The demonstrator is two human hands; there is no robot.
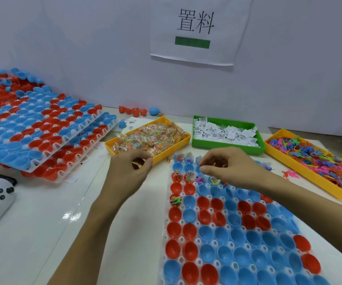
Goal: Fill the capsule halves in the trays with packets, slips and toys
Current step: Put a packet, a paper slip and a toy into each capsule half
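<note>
A white table [42, 233] runs up to a pale wall with a printed paper sign [197, 29] taped on it. My left hand [129, 173] has its fingers curled around a small packet [137, 162], held just beside the near edge of the yellow bin of packets [151, 136]. My right hand [227, 167] hovers over the far rows of the white tray [227, 229], thumb and forefinger pinched close; what they grip, I cannot tell. Under it a few red and blue capsule halves [203, 204] already hold packets, slips and toys; the nearer ones sit bare. Beyond lie a green bin of slips [225, 132] and, to the right, a yellow bin of toys [318, 159]. Far left, stacked trays [42, 130] of halves.
</note>
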